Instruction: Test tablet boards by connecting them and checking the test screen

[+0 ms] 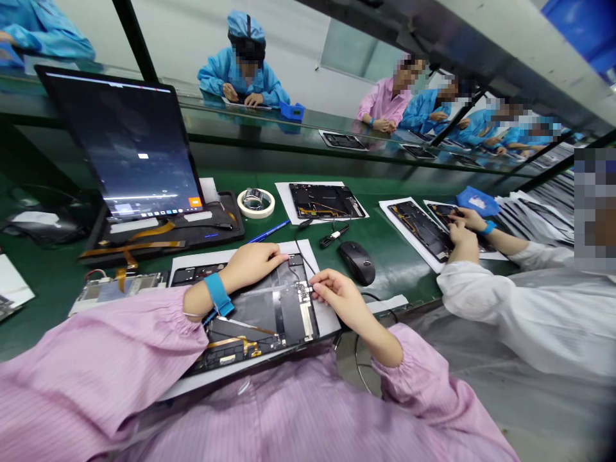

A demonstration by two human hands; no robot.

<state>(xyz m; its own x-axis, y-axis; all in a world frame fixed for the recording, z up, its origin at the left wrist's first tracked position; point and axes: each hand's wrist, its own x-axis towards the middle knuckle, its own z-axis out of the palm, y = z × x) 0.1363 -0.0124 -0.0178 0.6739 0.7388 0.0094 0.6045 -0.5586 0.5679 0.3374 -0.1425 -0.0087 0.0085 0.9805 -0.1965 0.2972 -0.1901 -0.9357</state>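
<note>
- My left hand (257,264) lies palm down across the far edge of an open black device shell (255,305), fingers loosely stretched out rather than wrapped around anything.
- My right hand (341,298) has thumb and index finger drawn together at the shell's right edge, beside a small pale circuit board (304,292); whether they grip a part there I cannot tell.
- The shell sits just in front of me on a smooth white sheet (328,319): a flat, dark rectangle with a glossy middle, orange-gold ribbon strips and silvery metal patches.
- A blue band (220,295) circles my left wrist; my pink sleeves (158,333) are finely striped cloth, gathered at the cuffs.
- On the polished green tabletop (392,273), a rounded black mouse (356,262) rests right of the shell, near a bundled cable (333,237).
- Beyond the shell are a slim blue pen (269,231), a cream tape ring (243,208) and another open shell (322,200) on paper.
- The upright screen (129,141) at left shows a row of tiny icons and an orange square (194,201); its marks are too small to read.
- 2 bare hands (462,237) of a white-sleeved co-worker work over shells at right.
</note>
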